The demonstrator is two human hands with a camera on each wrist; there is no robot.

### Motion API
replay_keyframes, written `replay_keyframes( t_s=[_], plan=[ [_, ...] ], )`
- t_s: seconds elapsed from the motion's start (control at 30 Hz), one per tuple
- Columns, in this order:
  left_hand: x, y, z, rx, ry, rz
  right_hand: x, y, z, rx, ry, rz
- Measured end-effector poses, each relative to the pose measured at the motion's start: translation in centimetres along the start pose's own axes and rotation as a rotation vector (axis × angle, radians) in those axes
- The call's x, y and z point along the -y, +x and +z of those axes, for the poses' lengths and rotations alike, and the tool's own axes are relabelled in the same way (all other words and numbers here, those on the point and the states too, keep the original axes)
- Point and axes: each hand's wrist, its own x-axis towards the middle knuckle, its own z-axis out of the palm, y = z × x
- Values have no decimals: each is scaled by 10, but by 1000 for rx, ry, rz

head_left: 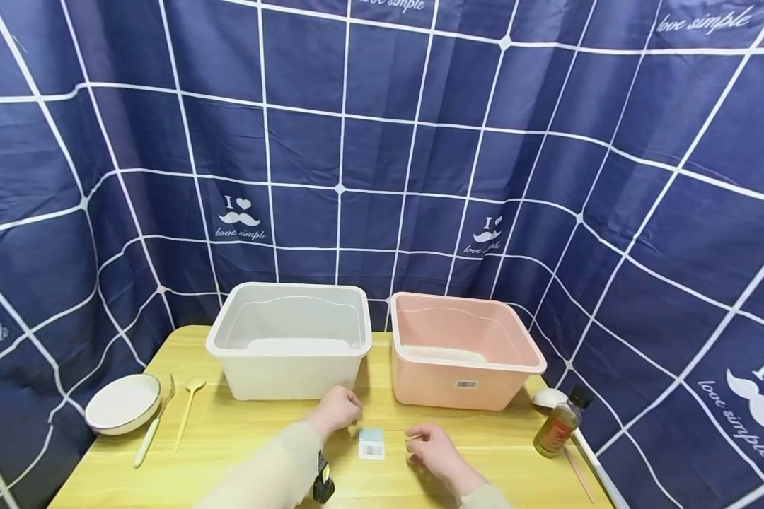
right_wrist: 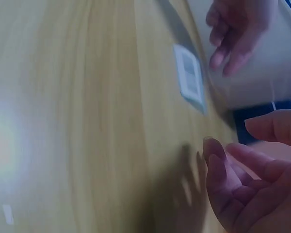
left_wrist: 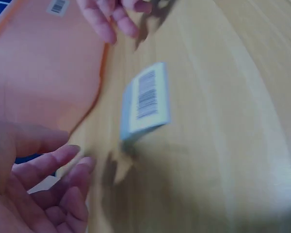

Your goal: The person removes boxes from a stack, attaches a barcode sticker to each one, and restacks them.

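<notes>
A small light-blue and white box (head_left: pixel 372 444) with a barcode lies on the wooden table, between the two hands. To its left, just in front of the white bin, is my left hand (head_left: pixel 339 409); its fingers are loosely bent and hold nothing. My right hand (head_left: pixel 437 452) is off to the box's right, with relaxed fingers and a gap between thumb and fingertips. In the left wrist view the box (left_wrist: pixel 148 99) stands apart from both hands. The right wrist view also has the box (right_wrist: pixel 189 75) untouched, near the left hand (right_wrist: pixel 240 31).
At the back stand a white bin (head_left: pixel 286 375) and a pink bin (head_left: pixel 452 385). On the left are a white bowl (head_left: pixel 124 404), a fork (head_left: pixel 153 428) and a yellow spoon (head_left: pixel 187 410). A dark-capped bottle (head_left: pixel 555 428), a white ladle (head_left: pixel 550 397) and a thin pink stick (head_left: pixel 578 474) lie right.
</notes>
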Motion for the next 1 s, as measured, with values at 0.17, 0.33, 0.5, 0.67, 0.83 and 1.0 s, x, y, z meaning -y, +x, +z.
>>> replay_keyframes(
  t_s=[0.17,0.33,0.5,0.67,0.83,1.0],
  plan=[
    [6,-4,10,34,9,-42,5,3,19,9,29,26],
    [6,-9,18,60,54,-29,9,4,32,-12,49,61],
    [3,-13,25,57,172,32,10,3,38,-10,51,73],
    [2,-14,30,37,289,93,10,2,42,-2,54,70],
    [1,-15,32,22,347,140,10,1,43,-25,76,66],
    [3,-15,34,11,316,133,13,2,45,-78,124,106]
  ],
)
